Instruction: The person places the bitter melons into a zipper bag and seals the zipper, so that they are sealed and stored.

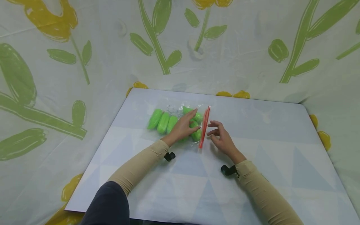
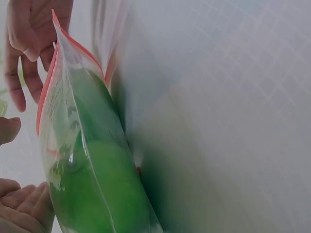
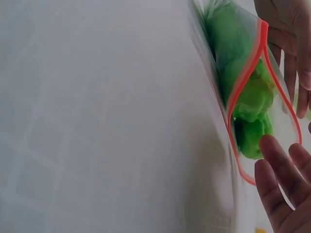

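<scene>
Hands met at a clear zip bag [image 1: 180, 122] of green plastic pieces [image 1: 163, 122], lying on the table [image 1: 270, 147] at the middle of the frame. Left hand [image 1: 184, 126] rested flat on the bag, fingers straight. Right hand [image 1: 222, 139] hovered just right of the bag's red mouth [image 1: 204, 126], fingers loosely spread and holding nothing.

Light is bright, even and diffuse in all three views, with no single source visible. In the head view both hands [image 1: 202, 131] cast only faint, soft shadows on the pale tabletop [image 1: 281, 156] just beneath them, and the flowered curtain [image 1: 84, 47] bows at the edges from wide-angle distortion. The wrist views are soft: the tabletop beside the hands is washed out and blurred, the zip bag [image 2: 73, 145] close to the lens smears, and small glints sit on its plastic.
</scene>
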The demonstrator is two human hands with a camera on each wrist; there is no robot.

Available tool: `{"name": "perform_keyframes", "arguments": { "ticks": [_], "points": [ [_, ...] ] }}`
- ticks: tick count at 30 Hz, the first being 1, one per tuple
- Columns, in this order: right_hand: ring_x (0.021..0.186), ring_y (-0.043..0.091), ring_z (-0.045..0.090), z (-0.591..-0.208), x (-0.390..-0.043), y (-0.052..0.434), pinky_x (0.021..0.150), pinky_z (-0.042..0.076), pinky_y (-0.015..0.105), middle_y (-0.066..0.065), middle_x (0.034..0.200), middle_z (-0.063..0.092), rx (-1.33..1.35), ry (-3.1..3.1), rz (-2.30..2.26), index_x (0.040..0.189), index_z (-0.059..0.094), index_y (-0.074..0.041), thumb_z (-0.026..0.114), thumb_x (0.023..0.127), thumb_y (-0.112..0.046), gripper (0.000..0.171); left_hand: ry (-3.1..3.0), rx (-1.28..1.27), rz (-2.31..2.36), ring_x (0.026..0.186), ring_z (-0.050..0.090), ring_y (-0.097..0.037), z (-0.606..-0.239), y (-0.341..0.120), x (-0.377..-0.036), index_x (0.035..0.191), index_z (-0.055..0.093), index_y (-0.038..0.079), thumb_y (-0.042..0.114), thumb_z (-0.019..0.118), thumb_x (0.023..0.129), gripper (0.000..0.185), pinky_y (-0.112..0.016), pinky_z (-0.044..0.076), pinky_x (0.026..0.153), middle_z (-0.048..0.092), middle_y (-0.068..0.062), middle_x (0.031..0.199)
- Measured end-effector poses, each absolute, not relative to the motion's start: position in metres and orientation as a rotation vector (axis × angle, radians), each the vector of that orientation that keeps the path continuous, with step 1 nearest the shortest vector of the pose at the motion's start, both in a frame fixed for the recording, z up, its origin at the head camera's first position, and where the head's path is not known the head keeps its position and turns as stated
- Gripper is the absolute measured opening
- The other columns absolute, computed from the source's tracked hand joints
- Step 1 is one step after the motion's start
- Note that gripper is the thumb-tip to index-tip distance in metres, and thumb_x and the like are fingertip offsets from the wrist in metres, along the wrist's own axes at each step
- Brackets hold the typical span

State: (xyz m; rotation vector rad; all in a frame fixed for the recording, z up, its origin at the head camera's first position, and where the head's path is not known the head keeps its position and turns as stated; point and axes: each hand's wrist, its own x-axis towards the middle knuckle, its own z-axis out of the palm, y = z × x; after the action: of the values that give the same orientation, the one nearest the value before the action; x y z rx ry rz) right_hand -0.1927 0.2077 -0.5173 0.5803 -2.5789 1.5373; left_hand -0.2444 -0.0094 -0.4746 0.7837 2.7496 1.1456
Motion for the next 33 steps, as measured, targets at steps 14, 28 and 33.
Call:
{"name": "perform_keyframes", "arguments": {
  "ticks": [14, 28, 33],
  "points": [
    [0.095, 0.02, 0.057, -0.519, -0.204, 0.216, 0.082, 0.051, 0.041, 0.007, 0.117, 0.056, 0.301, -2.722, 1.454, 0.137, 0.036, -0.015, 0.056, 0.093, -0.028, 0.05, 2.801, 0.832, 1.114, 0.104, 0.057, -0.018, -0.473, -0.014, -0.25, 0.136, 0.047, 0.015, 0.03, 0.068, 0.085, 0.057, -0.03, 0.048, 0.088, 0.062, -0.001, 0.112],
    [0.103, 0.023, 0.056, -0.515, -0.217, 0.218, 0.084, 0.05, 0.043, 0.006, 0.121, 0.053, 0.174, -2.799, 1.496, 0.138, 0.035, -0.014, 0.054, 0.094, -0.034, 0.053, 2.831, 0.726, 0.881, 0.128, 0.039, -0.02, -0.474, -0.017, -0.257, 0.138, 0.043, 0.015, 0.037, 0.069, 0.082, 0.065, -0.036, 0.034, 0.107, 0.04, -0.004, 0.141],
    [0.104, 0.024, 0.055, -0.514, -0.221, 0.218, 0.084, 0.05, 0.044, 0.006, 0.122, 0.052, 0.127, -2.808, 1.518, 0.138, 0.035, -0.016, 0.054, 0.093, -0.033, 0.051, 2.83, 0.737, 0.882, 0.13, 0.037, -0.019, -0.477, -0.017, -0.256, 0.139, 0.042, 0.014, 0.037, 0.069, 0.083, 0.066, -0.034, 0.034, 0.107, 0.038, -0.002, 0.142]
  ]
}}
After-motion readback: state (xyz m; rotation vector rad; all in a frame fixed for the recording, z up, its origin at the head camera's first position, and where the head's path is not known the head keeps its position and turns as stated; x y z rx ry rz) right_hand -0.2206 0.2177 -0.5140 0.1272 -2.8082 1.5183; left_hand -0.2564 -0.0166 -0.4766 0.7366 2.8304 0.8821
